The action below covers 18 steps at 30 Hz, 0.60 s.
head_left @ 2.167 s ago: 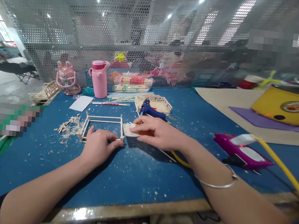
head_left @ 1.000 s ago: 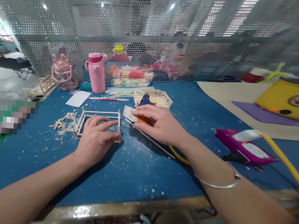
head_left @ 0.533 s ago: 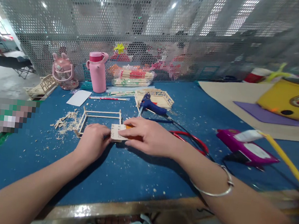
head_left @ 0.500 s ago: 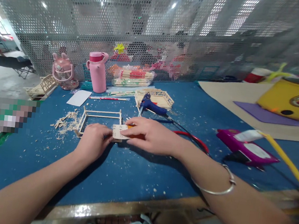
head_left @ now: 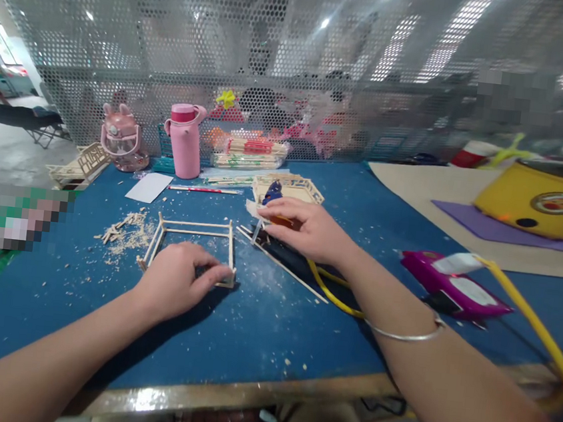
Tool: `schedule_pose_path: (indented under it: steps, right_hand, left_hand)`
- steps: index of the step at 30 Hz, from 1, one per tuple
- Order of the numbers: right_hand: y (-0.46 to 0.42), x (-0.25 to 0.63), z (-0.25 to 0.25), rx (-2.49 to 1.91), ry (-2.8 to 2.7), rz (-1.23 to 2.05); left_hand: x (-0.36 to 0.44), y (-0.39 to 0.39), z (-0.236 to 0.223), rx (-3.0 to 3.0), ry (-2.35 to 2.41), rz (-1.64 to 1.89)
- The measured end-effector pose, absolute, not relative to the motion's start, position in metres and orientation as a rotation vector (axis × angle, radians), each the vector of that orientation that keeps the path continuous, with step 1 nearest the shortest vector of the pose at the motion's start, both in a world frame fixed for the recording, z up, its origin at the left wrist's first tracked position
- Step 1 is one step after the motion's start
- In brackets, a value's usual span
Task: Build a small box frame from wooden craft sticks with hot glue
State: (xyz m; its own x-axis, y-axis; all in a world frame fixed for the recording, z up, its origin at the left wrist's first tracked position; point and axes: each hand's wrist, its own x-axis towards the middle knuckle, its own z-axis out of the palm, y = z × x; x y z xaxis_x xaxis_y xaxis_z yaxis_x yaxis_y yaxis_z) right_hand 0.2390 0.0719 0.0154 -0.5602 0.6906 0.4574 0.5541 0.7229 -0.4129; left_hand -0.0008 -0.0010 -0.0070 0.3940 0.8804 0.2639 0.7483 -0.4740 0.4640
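- Blue tabletop [head_left: 237, 341], specks of wood dust all over it, wooden edge on the near side.
- Wooden stick frame [head_left: 193, 232] sits approx mid-left on the table, open box shape w/ short posts at the corners.
- L hand [head_left: 176, 277] is on the frame's near side, thumb + fingers pinching its near right corner, palm blocking pt of the near bars.
- R hand [head_left: 312, 231] is right of the frame and a bit farther off, not touching it. Fingers are wrapped over an orange block [head_left: 286, 222], most of it covered, w/ a pale sheet [head_left: 251, 208] poking out left. Can't read anything on it rn.
- Blue glue gun [head_left: 273, 190] is just beyond those fingers, mostly hidden, w/ a light wooden tray [head_left: 301, 189] behind it.
- Thin stick [head_left: 299, 282] lies slantwise on the near side of my R hand, yellow cable [head_left: 325, 296] right by it.
- Pile of wood scraps [head_left: 128, 232] just left of the frame, white card [head_left: 149, 187] farther back.
- Far side, L to R: clear pink bottle [head_left: 123, 144], pink flask [head_left: 185, 144], bagged sticks [head_left: 250, 154], all in front of perforated metal mesh [head_left: 178, 46].
- Magenta device [head_left: 459, 290] off to the right, well apart from both hands.
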Motion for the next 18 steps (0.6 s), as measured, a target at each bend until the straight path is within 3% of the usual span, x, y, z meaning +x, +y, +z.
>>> schedule_pose_path:
  steps: [4,8,18]
  right_hand:
    - [0.078,0.235,0.008,-1.034,-2.248,0.169]
    - [0.075,0.219,0.003,-1.077,-2.273,0.099]
    - [0.077,0.202,-0.001,-1.126,-2.242,0.052]
  left_hand:
    - [-0.001,0.010,-0.004,2.489,1.586,0.924]
    - [0.011,0.030,-0.008,2.572,1.884,0.838]
    - [0.035,0.059,-0.011,2.050,2.029,0.886]
